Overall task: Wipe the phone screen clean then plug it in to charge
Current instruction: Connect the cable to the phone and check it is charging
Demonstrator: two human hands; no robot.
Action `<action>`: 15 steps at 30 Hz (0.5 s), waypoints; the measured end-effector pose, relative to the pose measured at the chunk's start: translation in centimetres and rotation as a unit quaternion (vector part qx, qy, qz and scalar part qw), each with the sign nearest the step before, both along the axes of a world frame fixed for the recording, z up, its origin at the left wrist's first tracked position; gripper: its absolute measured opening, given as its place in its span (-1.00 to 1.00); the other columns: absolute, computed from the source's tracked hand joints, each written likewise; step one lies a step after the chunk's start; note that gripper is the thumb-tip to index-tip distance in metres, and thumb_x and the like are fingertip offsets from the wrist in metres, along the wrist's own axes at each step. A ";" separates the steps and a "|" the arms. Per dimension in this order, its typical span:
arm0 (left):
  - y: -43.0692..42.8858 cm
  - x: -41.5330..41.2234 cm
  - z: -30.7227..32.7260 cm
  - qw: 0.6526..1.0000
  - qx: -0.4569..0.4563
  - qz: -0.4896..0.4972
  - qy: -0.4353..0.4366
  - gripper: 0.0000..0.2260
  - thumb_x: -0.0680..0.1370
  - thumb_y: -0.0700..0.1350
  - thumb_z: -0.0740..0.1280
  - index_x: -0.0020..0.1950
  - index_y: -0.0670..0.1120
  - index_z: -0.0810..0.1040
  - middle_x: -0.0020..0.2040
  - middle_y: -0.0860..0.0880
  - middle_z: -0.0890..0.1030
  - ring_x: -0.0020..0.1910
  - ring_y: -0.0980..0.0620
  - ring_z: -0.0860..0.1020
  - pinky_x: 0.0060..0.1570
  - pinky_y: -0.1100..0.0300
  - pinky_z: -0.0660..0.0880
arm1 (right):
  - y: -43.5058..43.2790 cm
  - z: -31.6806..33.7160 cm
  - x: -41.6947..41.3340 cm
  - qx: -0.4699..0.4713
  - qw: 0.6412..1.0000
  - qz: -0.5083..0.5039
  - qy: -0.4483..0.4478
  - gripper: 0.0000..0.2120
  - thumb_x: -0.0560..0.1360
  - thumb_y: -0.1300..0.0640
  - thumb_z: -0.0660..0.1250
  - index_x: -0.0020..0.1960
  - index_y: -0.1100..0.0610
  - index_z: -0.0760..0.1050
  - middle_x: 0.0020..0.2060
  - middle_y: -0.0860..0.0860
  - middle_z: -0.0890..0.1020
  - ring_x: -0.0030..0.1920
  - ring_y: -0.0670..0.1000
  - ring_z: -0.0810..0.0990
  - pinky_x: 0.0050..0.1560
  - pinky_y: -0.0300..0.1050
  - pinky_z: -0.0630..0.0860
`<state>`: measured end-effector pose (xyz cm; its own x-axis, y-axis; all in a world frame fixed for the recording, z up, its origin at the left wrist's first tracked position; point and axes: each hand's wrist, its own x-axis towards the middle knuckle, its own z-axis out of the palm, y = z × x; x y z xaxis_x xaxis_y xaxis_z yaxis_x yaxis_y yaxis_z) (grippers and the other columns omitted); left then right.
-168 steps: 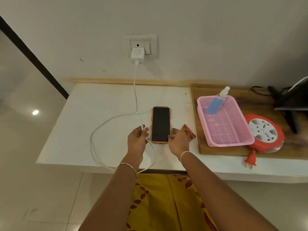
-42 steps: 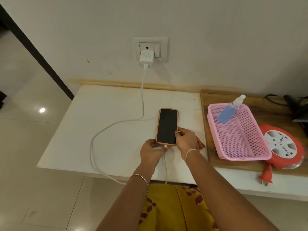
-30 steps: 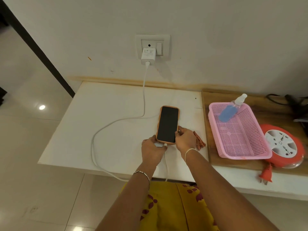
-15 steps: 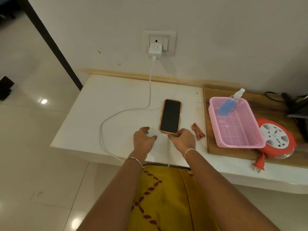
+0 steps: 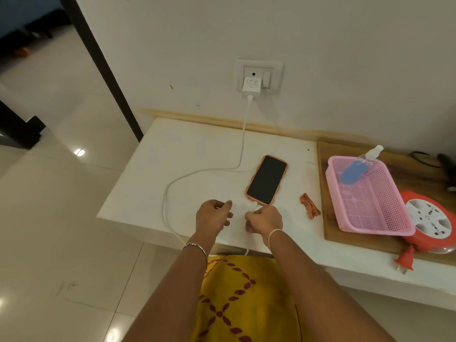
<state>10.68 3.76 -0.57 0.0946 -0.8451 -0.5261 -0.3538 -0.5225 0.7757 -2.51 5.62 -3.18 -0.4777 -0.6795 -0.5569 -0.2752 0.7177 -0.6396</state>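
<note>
A phone in an orange case lies face up with a dark screen on the white table. The white charging cable runs from the charger in the wall socket, loops left, and ends plugged into the phone's near end. My right hand sits just below the phone, fingers curled over the cable by the plug. My left hand hovers a little to the left, loosely curled and holding nothing. A small orange cloth lies to the right of the phone.
A wooden board on the right carries a pink mesh basket with a spray bottle leaning in it. Beside the basket is an orange extension reel, its plug hanging over the table edge. Tiled floor lies to the left.
My left hand has let go of the plug end and drawn back to the left. My right hand slid from the phone's side to just below it. The cable now sits in the phone.
</note>
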 end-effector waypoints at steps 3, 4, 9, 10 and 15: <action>-0.6 1.2 0.1 0.998 0.048 -0.051 -0.001 -0.69 0.50 0.11 0.31 -0.09 -0.15 0.59 -0.42 0.01 0.66 -0.55 0.09 0.53 -0.46 0.26 0.40 | -1.0 0.2 1.0 0.007 0.986 -0.106 -0.132 -0.87 0.43 0.22 0.41 -0.27 0.24 0.60 -0.42 0.08 0.66 -0.42 0.02 0.67 -0.13 -0.08 0.64; -0.7 1.6 0.0 0.994 0.062 -0.086 -0.007 -0.67 0.47 0.14 0.34 -0.10 -0.14 0.59 -0.44 0.02 0.65 -0.57 0.10 0.52 -0.48 0.28 0.38 | -1.3 0.4 1.3 0.007 0.978 -0.130 -0.165 -0.89 0.43 0.25 0.41 -0.26 0.26 0.60 -0.38 0.11 0.67 -0.42 0.04 0.67 -0.18 -0.11 0.64; -0.3 2.1 -0.8 0.954 0.046 -0.263 -0.137 -0.61 0.26 0.15 0.52 -0.07 -0.02 0.53 -0.23 0.07 0.56 -0.23 0.08 0.54 -0.28 0.21 0.43 | -1.7 0.6 2.0 0.007 0.967 -0.154 -0.205 -0.90 0.43 0.27 0.38 -0.24 0.29 0.59 -0.37 0.14 0.67 -0.41 0.05 0.67 -0.29 -0.16 0.63; -0.1 2.2 -1.1 0.943 0.024 -0.276 -0.182 -0.65 0.27 0.11 0.52 -0.07 0.02 0.51 -0.19 0.07 0.54 -0.15 0.06 0.54 -0.22 0.18 0.44 | -1.8 0.5 2.0 0.007 0.965 -0.158 -0.209 -0.91 0.43 0.27 0.39 -0.23 0.29 0.59 -0.37 0.14 0.67 -0.41 0.05 0.68 -0.26 -0.15 0.64; -0.3 2.1 -0.9 0.914 -0.073 -0.269 -0.295 -0.83 0.40 -0.03 0.38 -0.03 0.06 0.51 -0.09 0.06 0.58 -0.09 0.01 0.57 -0.24 0.21 0.37 | -1.6 0.2 1.4 0.011 0.974 -0.146 -0.172 -0.91 0.43 0.23 0.42 -0.20 0.25 0.60 -0.34 0.11 0.67 -0.40 0.03 0.67 -0.27 -0.18 0.63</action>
